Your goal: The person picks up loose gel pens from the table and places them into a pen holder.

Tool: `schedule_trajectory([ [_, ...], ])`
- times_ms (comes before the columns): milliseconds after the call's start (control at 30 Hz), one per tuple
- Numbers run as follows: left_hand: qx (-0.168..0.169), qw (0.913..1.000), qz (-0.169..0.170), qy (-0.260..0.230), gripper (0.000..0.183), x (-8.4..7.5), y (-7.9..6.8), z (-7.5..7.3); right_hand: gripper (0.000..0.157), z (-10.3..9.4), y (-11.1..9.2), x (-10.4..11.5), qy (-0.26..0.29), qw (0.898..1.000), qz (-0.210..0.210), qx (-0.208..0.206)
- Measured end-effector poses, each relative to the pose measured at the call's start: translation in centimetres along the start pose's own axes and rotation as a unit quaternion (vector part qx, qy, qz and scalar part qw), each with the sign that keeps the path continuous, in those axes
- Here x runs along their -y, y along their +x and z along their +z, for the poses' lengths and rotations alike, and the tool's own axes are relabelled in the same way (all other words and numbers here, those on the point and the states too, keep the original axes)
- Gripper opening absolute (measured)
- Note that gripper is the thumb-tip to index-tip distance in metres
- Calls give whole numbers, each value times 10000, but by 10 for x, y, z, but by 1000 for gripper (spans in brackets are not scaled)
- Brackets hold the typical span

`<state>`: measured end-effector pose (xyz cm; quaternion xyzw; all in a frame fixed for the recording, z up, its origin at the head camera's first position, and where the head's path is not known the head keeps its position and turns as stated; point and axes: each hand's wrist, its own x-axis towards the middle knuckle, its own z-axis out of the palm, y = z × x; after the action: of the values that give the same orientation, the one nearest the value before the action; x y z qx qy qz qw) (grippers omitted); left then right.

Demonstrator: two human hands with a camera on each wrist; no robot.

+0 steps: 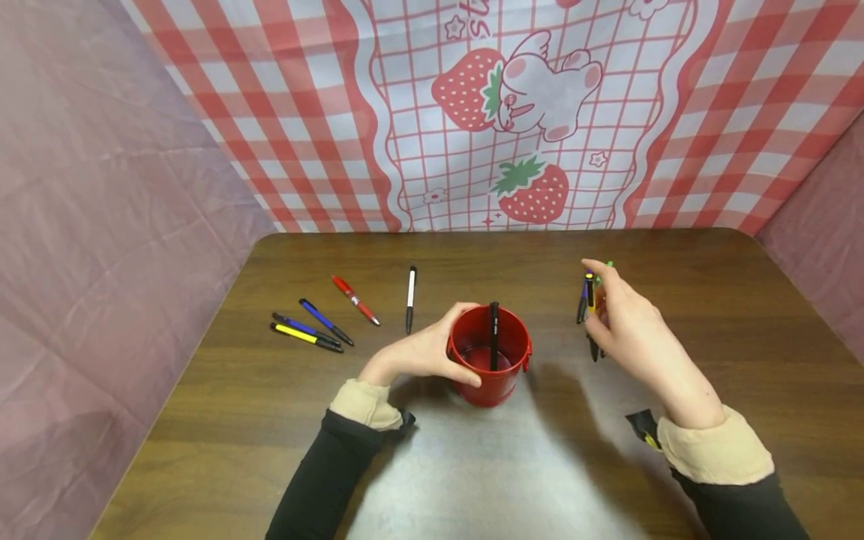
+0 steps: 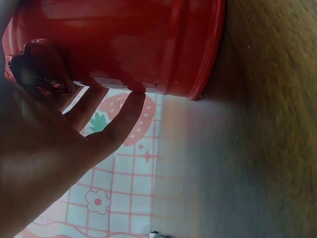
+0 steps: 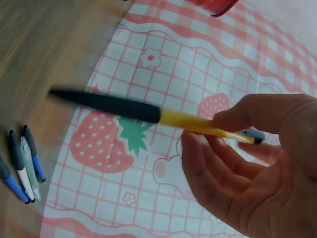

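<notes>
The left hand [image 1: 427, 352] grips the red bucket [image 1: 496, 388], one black pen [image 1: 495, 334] already inside; the right hand [image 1: 634, 330] pinches a yellow pen [image 3: 157, 115] (clear of the worktop [image 1: 216, 450]), with other pens [image 1: 326, 321] left.

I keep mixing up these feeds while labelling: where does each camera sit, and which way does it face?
Head: worn on the head, looking forward and down at the table; the left hand, right hand and sleeves show.
Left wrist: on that wrist, facing the red bucket's side; the left fingers show against it.
Right wrist: on that wrist, facing the yellow pen the right hand pinches, with patterned cloth beyond.
Shared: head and left wrist both show the bucket.
</notes>
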<state>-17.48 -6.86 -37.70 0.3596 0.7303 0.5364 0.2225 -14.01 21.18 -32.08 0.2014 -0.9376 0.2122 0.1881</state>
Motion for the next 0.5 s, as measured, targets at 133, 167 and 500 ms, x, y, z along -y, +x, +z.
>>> schedule_trajectory([
  [133, 36, 10000, -17, -43, 84, -9, -2, 0, 71, 1, 1, 6, 138, 9987, -104, -469],
  [167, 46, 10000, -21, -55, 84, -9, -2, 0, 71, 1, 1, 7, 175, 9979, -137, -606],
  [500, 34, 10000, -3, -59, 84, -9, -2, 0, 57, 4, 6, 21, 748, 9803, -219, -1816],
])
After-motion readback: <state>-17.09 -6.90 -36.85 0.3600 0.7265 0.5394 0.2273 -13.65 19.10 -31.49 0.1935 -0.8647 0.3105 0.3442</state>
